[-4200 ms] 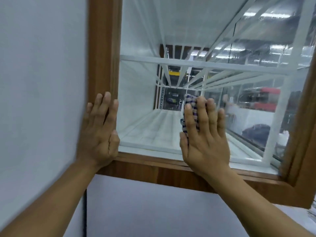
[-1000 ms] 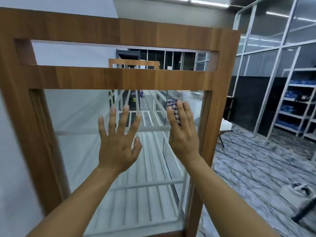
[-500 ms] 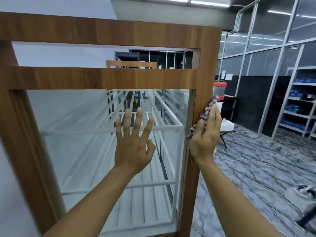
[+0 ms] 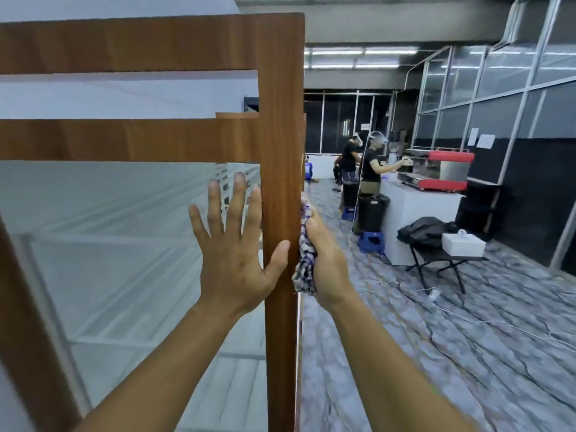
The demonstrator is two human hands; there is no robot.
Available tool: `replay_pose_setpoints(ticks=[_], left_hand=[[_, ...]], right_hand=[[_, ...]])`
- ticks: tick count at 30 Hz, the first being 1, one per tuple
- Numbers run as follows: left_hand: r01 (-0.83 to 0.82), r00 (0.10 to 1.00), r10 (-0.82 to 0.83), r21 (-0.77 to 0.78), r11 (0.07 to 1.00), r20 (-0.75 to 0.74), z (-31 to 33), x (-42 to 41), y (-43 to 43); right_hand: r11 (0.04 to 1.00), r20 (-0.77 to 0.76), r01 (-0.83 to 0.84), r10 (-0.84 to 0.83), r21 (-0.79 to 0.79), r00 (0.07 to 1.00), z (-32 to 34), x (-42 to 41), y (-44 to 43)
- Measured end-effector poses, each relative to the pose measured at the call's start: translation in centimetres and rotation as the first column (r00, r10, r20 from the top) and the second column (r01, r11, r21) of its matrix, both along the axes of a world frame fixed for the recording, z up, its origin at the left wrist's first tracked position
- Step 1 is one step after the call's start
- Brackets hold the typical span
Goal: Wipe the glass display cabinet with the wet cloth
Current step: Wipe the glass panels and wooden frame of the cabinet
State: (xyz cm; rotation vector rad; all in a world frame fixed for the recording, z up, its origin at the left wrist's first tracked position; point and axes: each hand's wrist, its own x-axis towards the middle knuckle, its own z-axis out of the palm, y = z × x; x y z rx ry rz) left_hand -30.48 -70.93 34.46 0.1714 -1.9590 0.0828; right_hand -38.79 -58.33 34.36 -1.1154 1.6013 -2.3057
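Mid-task, by the look of it. Left hand [image 4: 237, 260] spread flat, fingers wide, on the cabinet glass [image 4: 124, 260] at frame centre; right hand [image 4: 324, 263] clenched round the checked wet cloth [image 4: 304, 263], pressed to the wooden corner post [image 4: 280, 182]. Cleanliness of panes impossible to judge; side face probably next.

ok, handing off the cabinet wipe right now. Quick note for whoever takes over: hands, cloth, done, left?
Left hand: open, flat on the front glass pane, thumb on the wooden corner post.
Right hand: closed on the bunched checked cloth, pressing it to the post's outer side, around the corner from the front pane.
Done: cannot tell from this view which panes are wiped.
Left: probably the side face next; check the front pane for streaks.
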Motion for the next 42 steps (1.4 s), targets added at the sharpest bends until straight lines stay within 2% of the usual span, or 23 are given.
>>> replay_pose_setpoints(ticks=[5, 8, 12, 16, 18, 21, 24, 27, 29, 32, 35, 37, 40, 42], left_hand=[[-0.039, 0.998, 0.042, 0.064, 0.997, -0.054, 0.1, -0.8, 1.5], [-0.064, 0.995, 0.068, 0.056, 0.996, -0.074, 0.8, -1.1, 1.8], [-0.075, 0.990, 0.080, 0.047, 0.996, -0.118, 1.1, -1.8, 2.2], [-0.061, 0.986, 0.067, 0.043, 0.997, -0.153, 0.9, -2.3, 2.1], [-0.076, 0.984, 0.081, 0.042, 0.996, -0.157, 0.9, -2.4, 2.0], [-0.097, 0.983, 0.100, 0.027, 0.995, -0.152, 1.0, -2.2, 2.4], [-0.145, 0.979, 0.143, -0.009, 0.989, -0.148, 1.1, -1.9, 2.2], [-0.223, 0.967, 0.213, -0.063, 0.973, -0.137, 1.1, -1.5, 2.1], [-0.267, 0.958, 0.254, -0.090, 0.960, -0.132, 1.3, -1.4, 2.3], [-0.292, 0.952, 0.276, -0.122, 0.949, -0.135, 1.3, -1.7, 2.9], [-0.288, 0.952, 0.267, -0.148, 0.946, -0.149, 1.5, -2.1, 3.1], [-0.288, 0.952, 0.268, -0.142, 0.947, -0.144, 1.8, -2.2, 3.4], [-0.370, 0.924, 0.355, -0.101, 0.924, -0.141, 1.9, -2.5, 4.7], [-0.448, 0.890, 0.434, -0.096, 0.889, -0.138, 1.8, -2.6, 5.5]], right_hand=[[0.990, -0.018, -0.113, 0.114, 0.082, 0.993, -1.9, -2.7, -1.1], [0.988, -0.066, -0.075, 0.085, 0.132, 0.994, -0.9, -4.3, -2.1], [0.995, -0.199, -0.063, 0.078, 0.079, 0.977, 1.6, -4.7, -2.4], [0.990, -0.314, -0.136, 0.139, 0.034, 0.939, -0.7, -5.1, -2.6], [0.993, -0.303, -0.110, 0.118, 0.045, 0.946, -2.1, -6.4, -3.2], [0.997, -0.208, -0.024, 0.040, 0.077, 0.977, -1.1, -8.2, -4.4], [0.999, -0.287, -0.031, 0.017, -0.045, 0.958, 0.4, -8.0, -5.4], [0.951, -0.419, -0.205, 0.094, -0.230, 0.903, 0.0, -7.6, -5.6], [0.938, -0.509, -0.258, 0.109, -0.232, 0.854, -1.6, -8.6, -6.2], [0.960, -0.476, -0.133, 0.001, -0.245, 0.879, -3.1, -11.3, -7.8], [0.957, -0.459, -0.054, -0.088, -0.287, 0.884, -1.4, -12.2, -8.7], [0.940, -0.575, -0.095, -0.118, -0.327, 0.810, -0.1, -11.3, -8.5], [0.894, -0.784, -0.228, -0.187, -0.386, 0.592, -0.9, -10.7, -8.1], [0.878, -0.823, -0.239, -0.249, -0.415, 0.511, -2.2, -12.0, -8.7]])
